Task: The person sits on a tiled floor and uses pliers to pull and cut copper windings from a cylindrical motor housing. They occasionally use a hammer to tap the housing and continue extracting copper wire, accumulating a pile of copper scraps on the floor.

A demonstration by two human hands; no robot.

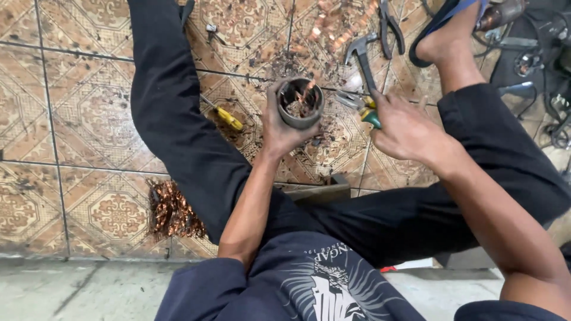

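Motor stator (301,102) gripped in left hand (279,128) fingers; right hand (404,132) fingers closed on green-handled pliers (361,108); hammer (360,58) on floor (77,119).

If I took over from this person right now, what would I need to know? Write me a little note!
Left hand: holds a metal cylinder, open end up, with copper wire inside.
Right hand: grips pliers with green and yellow handles, jaws beside the cylinder's rim.
Nearby on the tiled floor: a hammer, a yellow-handled tool, and a pile of copper wire by the left leg.
Done: some wire seems already pulled out.
Left: wire still shows inside the cylinder.
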